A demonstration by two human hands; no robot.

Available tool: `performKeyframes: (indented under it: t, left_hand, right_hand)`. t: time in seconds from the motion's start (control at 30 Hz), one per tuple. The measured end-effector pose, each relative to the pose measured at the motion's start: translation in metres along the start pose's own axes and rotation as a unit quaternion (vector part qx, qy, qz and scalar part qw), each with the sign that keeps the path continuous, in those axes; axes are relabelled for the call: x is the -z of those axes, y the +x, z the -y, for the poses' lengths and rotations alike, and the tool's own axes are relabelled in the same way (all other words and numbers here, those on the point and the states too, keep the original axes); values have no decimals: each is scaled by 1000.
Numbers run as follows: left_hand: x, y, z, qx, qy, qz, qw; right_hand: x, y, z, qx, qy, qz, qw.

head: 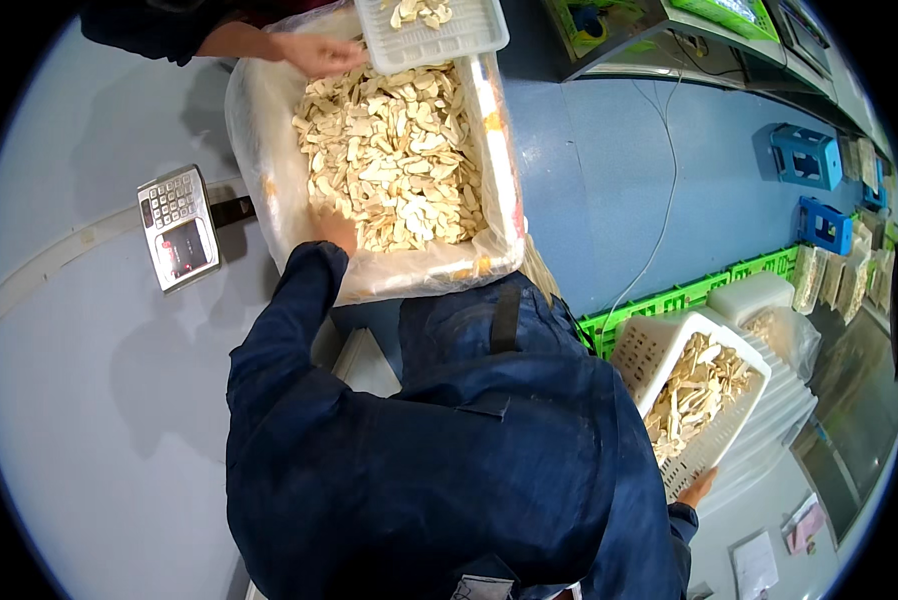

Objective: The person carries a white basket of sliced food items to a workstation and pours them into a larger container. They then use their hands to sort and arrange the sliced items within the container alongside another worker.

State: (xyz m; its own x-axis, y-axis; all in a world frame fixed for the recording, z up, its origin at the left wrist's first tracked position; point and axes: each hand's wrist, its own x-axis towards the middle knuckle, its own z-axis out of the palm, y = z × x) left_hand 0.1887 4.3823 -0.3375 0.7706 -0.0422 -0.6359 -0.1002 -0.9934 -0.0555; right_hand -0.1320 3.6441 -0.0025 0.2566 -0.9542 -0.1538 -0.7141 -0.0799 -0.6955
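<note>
My left hand (335,228) reaches down at the near left corner of a foam box (503,172) lined with clear plastic film. Its fingers touch pale dried slices (396,165) and are partly hidden, so whether it grips any cannot be told. Out to the right, my right hand (696,489) grips the lower rim of a white perforated plastic basket (708,442). The basket is tilted and holds more of the same sort of slices (693,390).
Across the box, another person's hand (321,54) hovers beside a white plastic tray (434,49) with some slices. A digital scale display (181,229) stands left of the box. Green plastic pallets (764,262), blue stools (805,156) and a loose cable (670,195) lie to the right.
</note>
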Motion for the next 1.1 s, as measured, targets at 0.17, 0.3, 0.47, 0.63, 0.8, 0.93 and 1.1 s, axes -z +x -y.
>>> performKeyframes:
  t: [0.17,0.3,0.47,0.63,0.8,0.93,1.1]
  left_hand:
    - [60,17,-50,-60,-284,-156,944]
    - [59,55,-86,-78,-376,-254,888]
    - [34,83,-75,18,-699,-176,693]
    - [40,60,-57,61,-882,10,467]
    - [49,47,-56,48,-920,48,387]
    - [89,46,-56,-1,-930,44,364]
    - [194,72,-33,-177,-936,-37,302]
  right_hand:
    - [-13,1,6,9,-4,-8,1000]
    - [-11,7,12,4,-19,-52,998]
    - [-3,16,6,4,-45,-62,997]
    - [-2,6,-11,-19,-19,-44,999]
    - [3,15,-9,-11,-41,-47,998]
    - [6,29,-20,7,3,-32,999]
    - [-4,26,-23,41,3,5,999]
